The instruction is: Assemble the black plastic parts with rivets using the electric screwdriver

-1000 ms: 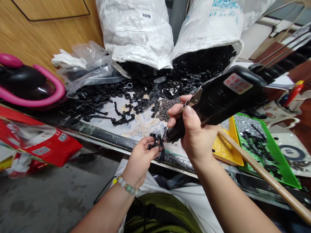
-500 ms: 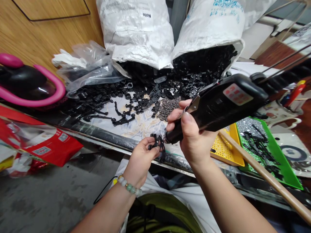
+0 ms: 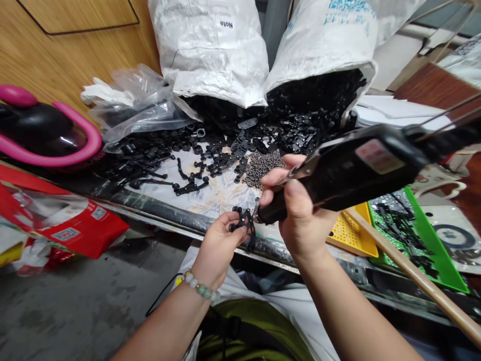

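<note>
My left hand pinches a small black plastic part at the table's front edge. My right hand grips a black electric screwdriver with a red label, its tip set against the part. The tool slants up to the right, hung from wires. A heap of small screws lies just beyond my hands, with loose black parts spread behind it.
Two white sacks spill black parts at the back. Clear plastic bags lie left of them, beside a pink and black object. A yellow tray, a green tray and a wooden stick sit to the right. Red packaging lies low on the left.
The rear end of the screwdriver has dropped lower while its tip stays on the part. My left hand has kept still.
</note>
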`<state>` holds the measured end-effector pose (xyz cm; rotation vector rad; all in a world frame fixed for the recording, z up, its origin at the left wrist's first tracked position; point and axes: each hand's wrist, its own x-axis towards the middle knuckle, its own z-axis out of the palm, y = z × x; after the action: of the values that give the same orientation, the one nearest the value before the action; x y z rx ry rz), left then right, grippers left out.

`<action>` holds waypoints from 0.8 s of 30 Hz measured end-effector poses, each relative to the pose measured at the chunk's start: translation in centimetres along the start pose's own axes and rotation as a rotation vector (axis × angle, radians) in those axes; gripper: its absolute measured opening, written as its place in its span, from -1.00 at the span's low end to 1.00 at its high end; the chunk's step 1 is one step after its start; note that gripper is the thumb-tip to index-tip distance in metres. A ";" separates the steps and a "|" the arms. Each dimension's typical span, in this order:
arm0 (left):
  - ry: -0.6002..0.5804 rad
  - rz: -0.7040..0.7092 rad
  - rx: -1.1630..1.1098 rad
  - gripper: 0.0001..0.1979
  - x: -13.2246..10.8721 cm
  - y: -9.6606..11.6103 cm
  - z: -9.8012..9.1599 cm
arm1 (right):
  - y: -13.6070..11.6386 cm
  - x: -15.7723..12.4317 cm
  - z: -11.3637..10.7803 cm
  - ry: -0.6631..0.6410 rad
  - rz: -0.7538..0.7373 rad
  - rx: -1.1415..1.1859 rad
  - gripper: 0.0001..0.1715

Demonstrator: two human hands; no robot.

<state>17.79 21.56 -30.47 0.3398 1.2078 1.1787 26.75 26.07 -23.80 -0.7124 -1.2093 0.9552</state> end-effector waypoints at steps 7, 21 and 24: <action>0.018 0.006 0.011 -0.76 0.0 0.0 -0.3 | 0.8 0.5 -2.3 0.110 -0.035 -0.007 -0.81; 0.024 -0.016 0.033 -0.72 0.0 0.1 -0.2 | 2.4 0.3 -4.4 0.142 -0.024 -0.052 -0.80; 0.015 -0.009 0.041 -0.73 0.0 0.1 -0.2 | 2.6 0.2 -4.4 0.130 -0.015 -0.053 -0.79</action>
<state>17.54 21.54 -30.49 0.3567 1.2469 1.1516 30.44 27.55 -27.00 -0.7947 -1.1276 0.8541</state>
